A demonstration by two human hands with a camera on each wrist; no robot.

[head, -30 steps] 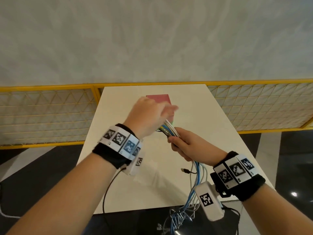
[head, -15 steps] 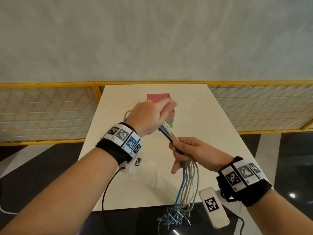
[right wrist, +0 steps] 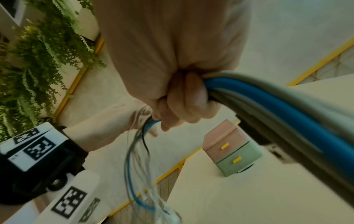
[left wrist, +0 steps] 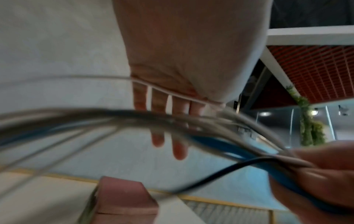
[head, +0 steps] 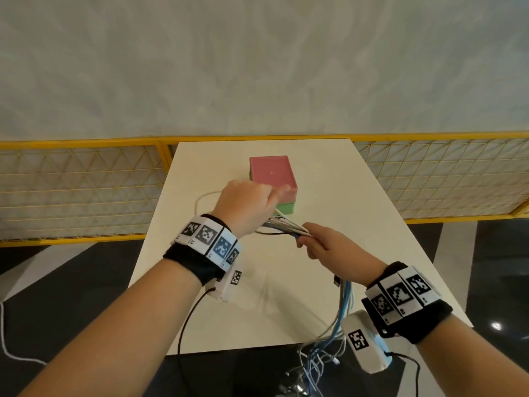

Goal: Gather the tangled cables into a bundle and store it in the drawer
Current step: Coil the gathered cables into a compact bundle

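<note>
A bundle of white, grey, blue and black cables [head: 289, 229] runs between my two hands above the white table [head: 329, 181]. My left hand [head: 249, 204] holds its far end: the fingers [left wrist: 178, 121] are straight and the strands gather at the thumb. Fingers of my right hand [head: 323, 245] are curled tightly round the cables [right wrist: 287, 113]. The rest of the cables [head: 343, 299] hangs below my right wrist, past the table's front edge. A small drawer box [head: 272, 174], pink over green, stands just beyond my left hand. Both drawers [right wrist: 231, 150] are closed.
A yellow mesh fence [head: 86, 190] runs behind the table and on both sides. The floor [head: 71, 282] around it is dark and shiny. Loose cable ends [head: 315, 362] dangle near the floor at the table's front. A white cord [head: 5, 339] lies on the floor at left.
My right hand has come back up close to the left hand and closed round the cables. The stretch between the hands is now short and nearly level. The left hand has barely moved.
</note>
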